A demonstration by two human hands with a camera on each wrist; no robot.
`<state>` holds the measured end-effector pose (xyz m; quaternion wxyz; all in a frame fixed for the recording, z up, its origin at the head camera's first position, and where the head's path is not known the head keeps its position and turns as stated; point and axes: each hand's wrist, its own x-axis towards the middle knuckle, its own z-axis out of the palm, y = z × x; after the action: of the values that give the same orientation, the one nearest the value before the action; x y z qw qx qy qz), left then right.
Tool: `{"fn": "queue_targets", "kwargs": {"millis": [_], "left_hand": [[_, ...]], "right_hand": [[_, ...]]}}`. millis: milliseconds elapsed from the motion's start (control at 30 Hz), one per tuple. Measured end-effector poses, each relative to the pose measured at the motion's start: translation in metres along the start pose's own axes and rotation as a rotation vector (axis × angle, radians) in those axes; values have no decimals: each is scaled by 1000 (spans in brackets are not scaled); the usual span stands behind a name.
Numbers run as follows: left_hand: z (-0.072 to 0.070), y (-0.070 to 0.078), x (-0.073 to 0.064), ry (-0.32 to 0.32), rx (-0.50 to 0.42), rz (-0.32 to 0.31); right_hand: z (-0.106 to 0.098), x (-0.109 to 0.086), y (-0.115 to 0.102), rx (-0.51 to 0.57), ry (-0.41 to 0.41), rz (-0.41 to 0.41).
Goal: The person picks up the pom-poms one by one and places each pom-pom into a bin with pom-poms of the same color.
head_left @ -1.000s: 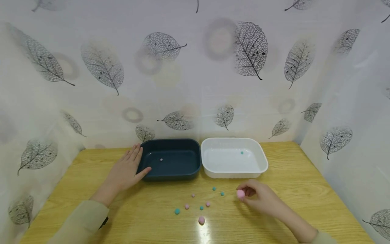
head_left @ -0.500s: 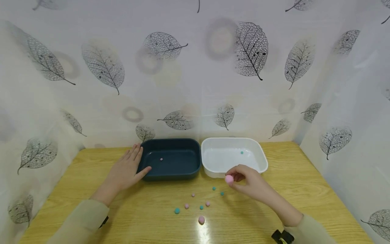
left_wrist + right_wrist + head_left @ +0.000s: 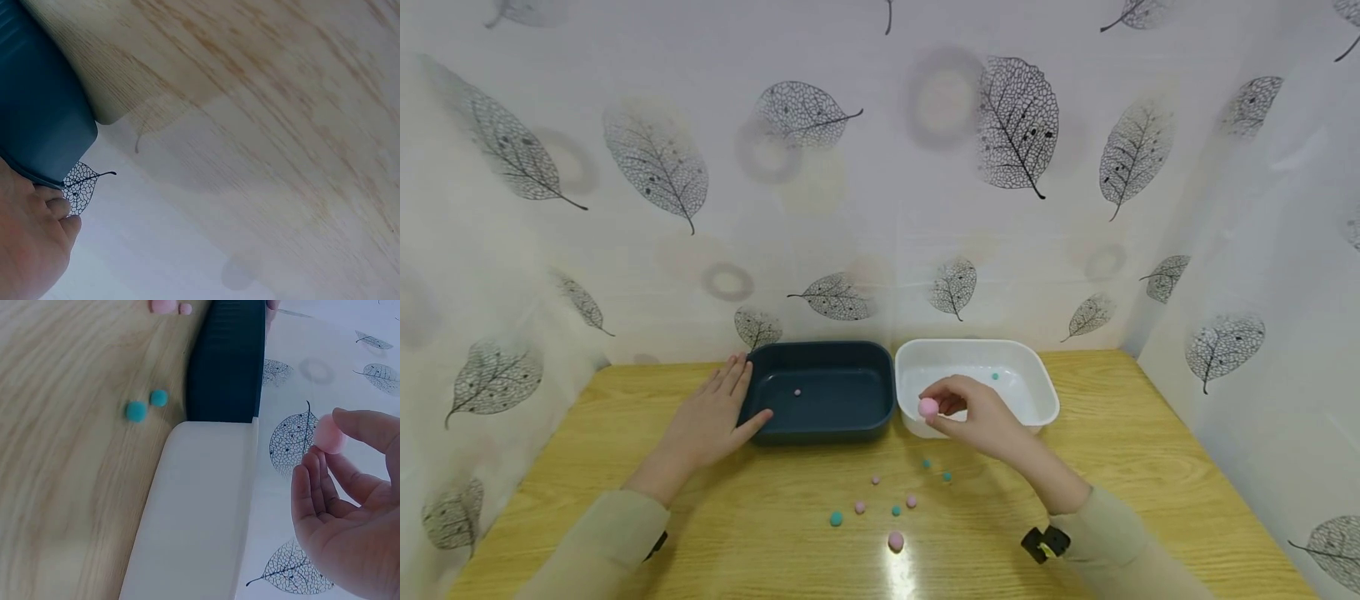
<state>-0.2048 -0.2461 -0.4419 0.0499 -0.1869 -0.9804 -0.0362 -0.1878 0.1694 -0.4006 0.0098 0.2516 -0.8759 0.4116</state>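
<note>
Between thumb and fingertips my right hand (image 3: 981,418) pinches a pink ball (image 3: 928,407), over the front left part of the white tray (image 3: 1051,398). The right wrist view shows the same pink ball (image 3: 329,434) held above the tray's rim. My left hand (image 3: 706,417) rests against the left end of the dark blue tray (image 3: 820,436), its fingers along the outside and its thumb across the front left corner. One small pink ball (image 3: 797,392) lies in the dark tray, and one small teal ball (image 3: 996,376) in the white tray.
Several pink and teal balls of differing sizes lie on the wooden table (image 3: 760,533) in front of the trays, among them a larger pink ball (image 3: 896,542) and a teal ball (image 3: 837,519). A leaf-patterned curtain (image 3: 880,208) stands close behind the trays.
My right hand has carried the pink ball leftward and up from the table right of the loose balls to over the white tray. The left hand has stayed put.
</note>
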Motion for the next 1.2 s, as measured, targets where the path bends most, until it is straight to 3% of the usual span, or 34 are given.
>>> {"fn": "queue_targets", "kwargs": {"millis": [500,1200], "left_hand": [[-2,2,-1,0,-11,-1],[0,0,0,1,-15,-5]], "right_hand": [[30,50,-7,96,-16,3],[51,101,-2,115,10,155]]}}
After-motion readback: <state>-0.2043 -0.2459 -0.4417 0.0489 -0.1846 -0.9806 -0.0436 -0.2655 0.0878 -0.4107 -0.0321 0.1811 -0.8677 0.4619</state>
